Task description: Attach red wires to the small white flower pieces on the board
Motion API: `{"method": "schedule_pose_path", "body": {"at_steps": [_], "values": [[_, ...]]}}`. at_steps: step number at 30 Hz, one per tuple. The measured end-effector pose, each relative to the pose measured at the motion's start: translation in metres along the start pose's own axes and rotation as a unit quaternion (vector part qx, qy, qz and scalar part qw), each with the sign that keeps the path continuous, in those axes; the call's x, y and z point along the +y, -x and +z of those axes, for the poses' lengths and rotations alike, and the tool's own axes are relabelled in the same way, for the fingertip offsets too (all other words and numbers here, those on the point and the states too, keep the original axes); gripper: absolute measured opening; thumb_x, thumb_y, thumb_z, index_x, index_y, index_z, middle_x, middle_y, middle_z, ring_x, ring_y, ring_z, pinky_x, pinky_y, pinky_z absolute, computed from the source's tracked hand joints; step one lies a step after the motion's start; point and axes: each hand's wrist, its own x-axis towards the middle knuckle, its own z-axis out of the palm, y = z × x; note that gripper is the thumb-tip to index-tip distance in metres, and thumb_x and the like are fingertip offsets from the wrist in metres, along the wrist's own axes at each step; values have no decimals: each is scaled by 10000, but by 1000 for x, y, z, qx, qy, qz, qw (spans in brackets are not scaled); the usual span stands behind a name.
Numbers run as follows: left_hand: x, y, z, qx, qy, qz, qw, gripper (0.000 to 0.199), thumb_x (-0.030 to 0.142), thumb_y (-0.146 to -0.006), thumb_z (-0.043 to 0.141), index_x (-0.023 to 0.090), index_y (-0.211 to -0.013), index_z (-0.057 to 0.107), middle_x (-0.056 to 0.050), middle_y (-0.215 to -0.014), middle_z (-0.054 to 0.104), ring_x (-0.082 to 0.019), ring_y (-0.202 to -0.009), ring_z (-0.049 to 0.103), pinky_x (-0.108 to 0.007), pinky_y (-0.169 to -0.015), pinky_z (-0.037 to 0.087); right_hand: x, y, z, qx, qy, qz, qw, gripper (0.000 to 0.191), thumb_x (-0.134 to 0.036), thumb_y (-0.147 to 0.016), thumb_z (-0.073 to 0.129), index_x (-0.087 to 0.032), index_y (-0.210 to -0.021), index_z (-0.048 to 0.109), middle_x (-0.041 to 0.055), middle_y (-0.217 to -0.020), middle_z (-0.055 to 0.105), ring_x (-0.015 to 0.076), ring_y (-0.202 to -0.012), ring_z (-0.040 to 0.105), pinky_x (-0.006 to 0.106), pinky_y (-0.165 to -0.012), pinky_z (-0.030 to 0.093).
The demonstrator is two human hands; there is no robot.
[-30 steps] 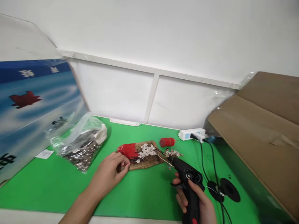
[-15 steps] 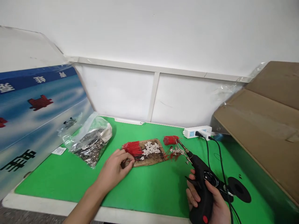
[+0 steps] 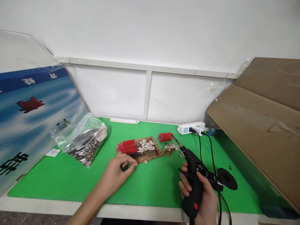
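The right hand has its fingers wrapped around the handle of the black soldering gun, over the right part of the green bench. The long axis of the gun goes slantwise: the handle is low and near the person, and the metal tip points forward and to the left, at the bundle of red wires.

The left hand has its thumb and first finger pinched together at the front edge of the brown board; I cannot tell if a thin wire is between them. A small white piece lies just beside them. The board is long from left to right, and the red wires on it lie the same way, with the white pieces at their right ends.
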Motion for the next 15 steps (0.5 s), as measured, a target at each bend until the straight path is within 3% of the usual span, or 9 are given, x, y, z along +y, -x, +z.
{"method": "schedule_pose_path", "body": {"at_steps": [3,6,9,12,15], "values": [[26,-9,26,-3,1,-13,1000,254,438,-934,610,254,-913,783,-9,-743,615,-163,-740,532,-287,-706,342,0,-2,0,2,-7,-6,1000,382,-366,-845,760,-115,-1132,732,77,-990,678,74,-554,376,215,-429,395],[57,-35,52,19,3,-24,1000,203,356,-928,623,254,-919,799,-7,-767,651,-157,-738,553,-277,-690,330,0,-1,1,2,-16,-8,1000,395,-367,-839,765,-112,-1139,728,73,-990,678,71,-555,379,209,-432,392],[78,-62,70,-11,-13,-59,998,209,356,-914,652,231,-1002,795,-11,-784,655,-157,-725,550,-270,-650,300,-1,1,2,4,-22,-8,1000,379,-366,-839,765,-119,-1124,727,63,-977,673,65,-551,364,198,-432,386],[79,-69,71,-18,-11,-42,999,262,336,-879,691,222,-1108,751,-10,-829,652,-161,-751,554,-266,-665,315,0,2,1,6,-27,-9,1000,355,-365,-864,741,-130,-1130,722,56,-971,668,65,-555,356,192,-438,389],[60,-60,53,-16,-2,0,1000,182,322,-910,639,201,-1029,706,-10,-827,625,-156,-746,542,-261,-667,330,0,2,-1,5,-29,-2,1000,347,-368,-872,733,-133,-1128,723,62,-969,667,71,-548,354,206,-431,395]]}}
